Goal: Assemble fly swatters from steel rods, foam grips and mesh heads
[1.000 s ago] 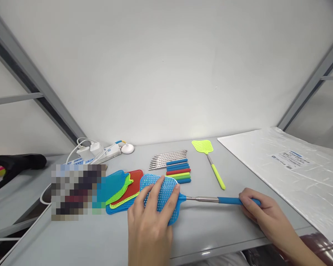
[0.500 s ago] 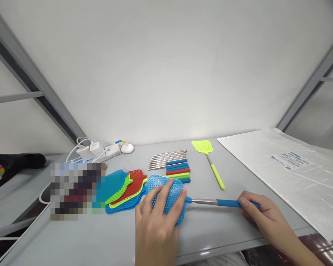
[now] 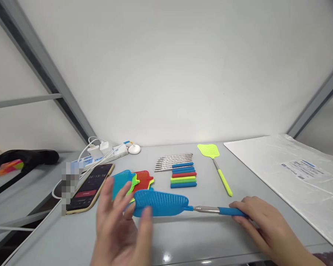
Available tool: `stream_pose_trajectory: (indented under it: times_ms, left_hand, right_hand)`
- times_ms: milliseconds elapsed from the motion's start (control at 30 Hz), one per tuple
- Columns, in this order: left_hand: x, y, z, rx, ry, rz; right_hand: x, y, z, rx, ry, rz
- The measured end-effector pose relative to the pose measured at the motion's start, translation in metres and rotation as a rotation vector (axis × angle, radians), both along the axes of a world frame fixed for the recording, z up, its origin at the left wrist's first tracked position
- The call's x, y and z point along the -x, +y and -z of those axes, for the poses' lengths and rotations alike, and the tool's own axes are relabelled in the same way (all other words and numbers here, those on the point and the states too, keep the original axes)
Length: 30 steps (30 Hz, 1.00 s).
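Note:
A blue fly swatter (image 3: 162,203) lies crosswise in front of me, its mesh head tilted nearly edge-on to the left. A short metal rod joins that head to a blue grip, and my right hand (image 3: 262,225) is closed around the grip's end. My left hand (image 3: 122,225) is beside the head's left end, fingers spread and thumb blurred in front of the mesh; it does not grip the head. Behind lie loose swatter heads in blue (image 3: 122,181), green and red (image 3: 142,180), partly hidden by my left hand and the swatter.
Several metal rods (image 3: 173,161) and coloured grips (image 3: 183,175) lie in rows at mid-table. A yellow fly swatter (image 3: 223,181) rests to their right. At left are a phone (image 3: 90,188) and a power strip (image 3: 118,152) with cables. White wrapped sheeting (image 3: 269,155) covers the right side.
My left hand has come off the swatter head and moved left, its fingers opening. The head has turned from facing up to nearly edge-on. My right hand still holds the grip.

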<state>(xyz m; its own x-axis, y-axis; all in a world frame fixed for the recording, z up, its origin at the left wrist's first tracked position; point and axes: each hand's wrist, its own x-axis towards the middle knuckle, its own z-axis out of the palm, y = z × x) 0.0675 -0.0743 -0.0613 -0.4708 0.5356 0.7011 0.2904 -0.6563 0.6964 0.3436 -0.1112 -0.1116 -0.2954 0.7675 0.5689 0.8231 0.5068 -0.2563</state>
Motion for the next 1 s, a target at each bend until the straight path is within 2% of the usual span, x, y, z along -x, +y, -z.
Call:
stream_pose_trajectory:
  times_ms: [67, 167, 233, 333, 433, 567, 667, 800, 1000]
  left_hand:
    - [0.011, 0.003, 0.000, 0.046, -0.220, -0.008]
    - [0.034, 0.005, 0.008, 0.332, -0.328, 0.200]
    - [0.041, 0.003, 0.011, 0.428, -0.459, 0.323]
    - [0.034, -0.002, 0.003, 0.320, -0.754, 0.369]
    - [0.021, -0.003, -0.008, 0.222, -1.012, 0.460]
    - [0.008, -0.003, -0.004, 0.343, -1.263, 0.578]
    - [0.000, -0.005, 0.012, 0.476, -1.340, 0.624]
    - [-0.010, -0.006, 0.033, 0.476, -1.307, 0.722]
    - [-0.027, -0.007, 0.038, 0.506, -1.226, 0.683]
  right_hand:
    - [0.012, 0.008, -0.010, -0.071, -0.108, -0.022]
    - [0.036, 0.021, -0.027, -0.186, -0.259, -0.070]
    - [0.053, 0.029, -0.038, -0.251, -0.322, -0.104]
    - [0.075, 0.039, -0.055, -0.302, -0.344, -0.110]
    - [0.093, 0.044, -0.071, -0.265, -0.337, -0.131]
    - [0.112, 0.041, -0.085, -0.079, -0.342, -0.196]
    - [0.118, 0.032, -0.084, 0.001, -0.357, -0.212]
    - [0.118, 0.022, -0.072, 0.015, -0.305, -0.186]
    - [0.116, 0.015, -0.065, 0.037, -0.231, -0.167]
